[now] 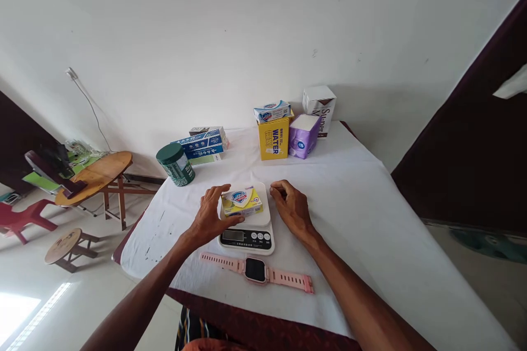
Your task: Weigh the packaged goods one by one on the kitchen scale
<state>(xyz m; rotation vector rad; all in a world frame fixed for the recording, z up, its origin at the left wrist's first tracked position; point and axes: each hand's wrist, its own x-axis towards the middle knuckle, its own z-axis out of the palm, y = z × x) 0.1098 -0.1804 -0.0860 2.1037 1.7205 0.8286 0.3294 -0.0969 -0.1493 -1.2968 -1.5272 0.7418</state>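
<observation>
A yellow and white soap box point(242, 202) lies flat on the white plate of a kitchen scale point(263, 214). My left hand point(209, 215) is at the box's left end, thumb along the front side and fingers by the back corner, spread apart; whether they touch the box is hard to make out. Just right of the scale, my right hand point(291, 205) rests with its fingers curled together, nothing visible in them. The scale's dark display point(233, 236) shows no readable digits. In front of the scale lies a pink-strapped smartwatch point(255, 270), stretched out flat.
Behind my left hand stand a green canister point(175, 164) and stacked toothpaste boxes point(203, 142). Toward the wall are a yellow box point(274, 140) with a blue-white soap box point(272, 112) on top, a purple tissue pack point(303, 136) and a white carton point(319, 100). A stool point(63, 245) stands left.
</observation>
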